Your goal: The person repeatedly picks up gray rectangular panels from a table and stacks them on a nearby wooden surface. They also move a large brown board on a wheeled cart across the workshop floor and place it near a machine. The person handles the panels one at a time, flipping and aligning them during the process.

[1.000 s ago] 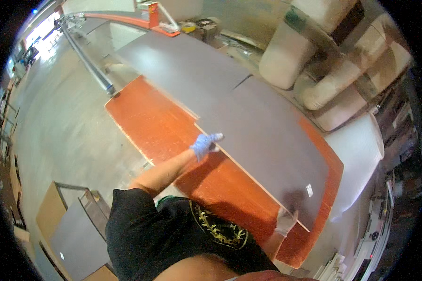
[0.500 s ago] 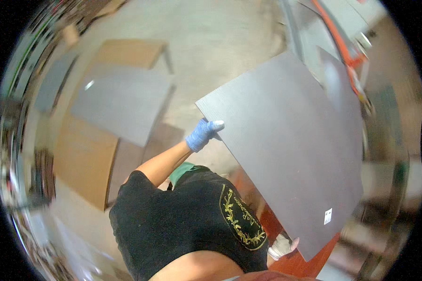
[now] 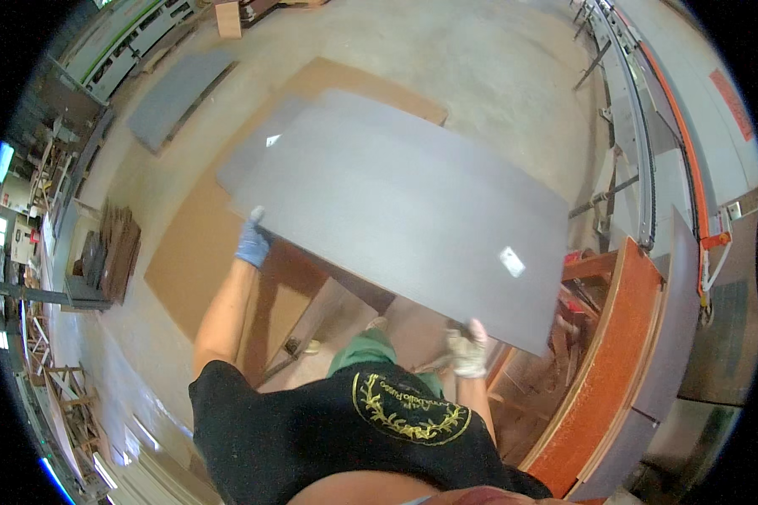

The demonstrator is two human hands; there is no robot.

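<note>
Two gloved hands, one load. Item: left hand point(image 3: 253, 241), blue-gloved, gripping the near long edge of a grey panel point(image 3: 396, 202), thumb on the upper face, fingers hidden beneath. Item: right hand point(image 3: 469, 349), pale-gloved, gripping the same edge near its right corner, thumb likewise uppermost. The grey panel spreads forward from both hands, tilted across the view; one white label point(image 3: 511, 261) sits on its face, just beyond the right hand. Ahead of the left hand, partly covered by the load, lies a second grey panel point(image 3: 242, 172), also labelled; whether the two touch cannot be told. Below it, a larger brown board point(image 3: 185, 273) extends to the left hand's near side. Between the hands, nearer the body: green trousers point(image 3: 366, 347) and a black shirt point(image 3: 295, 433) with yellow emblem. Right of the right hand stands an orange-red board point(image 3: 619, 362), with further grey panels point(image 3: 669, 328) along its far side. Well left of the left hand: stacked brown boards point(image 3: 120, 252). Far beyond the right hand runs an orange rail point(image 3: 689, 156).
</note>
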